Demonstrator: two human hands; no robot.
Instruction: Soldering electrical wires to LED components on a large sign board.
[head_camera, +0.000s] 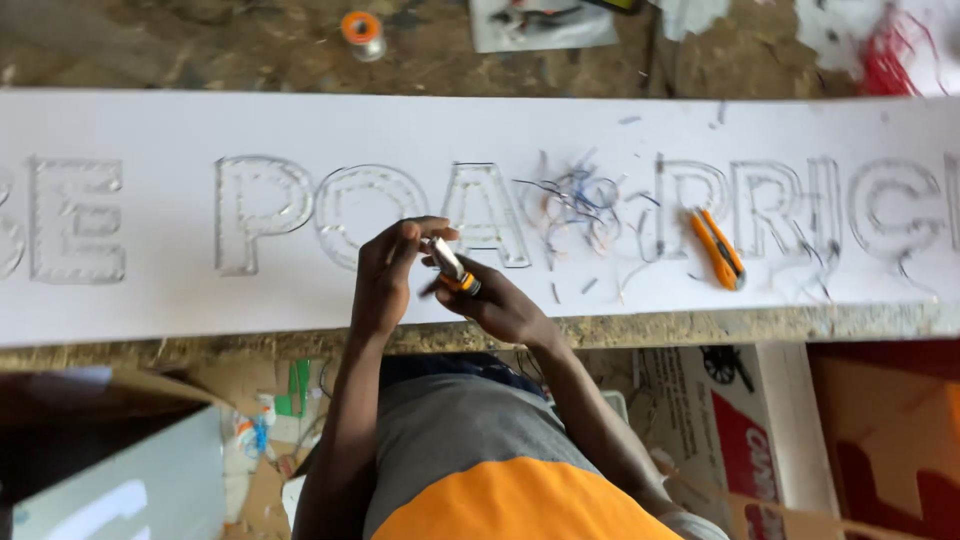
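My right hand (500, 305) grips a small tool with an orange and black handle and a metal tip (450, 268), held over the near edge of a long white board (150, 300). My left hand (388, 275) is raised beside it, fingertips pinched at the tool's tip; whatever they pinch is too small to make out. The board carries a row of clear raised letters (265, 210). A tangle of thin wire offcuts (580, 205) lies on the board just beyond my hands.
An orange utility knife (718, 248) lies on the board to the right. A spool with an orange rim (362, 32) stands on the rough table behind. Red wires (890, 55) lie far right. Cardboard boxes (740, 420) sit under the table edge.
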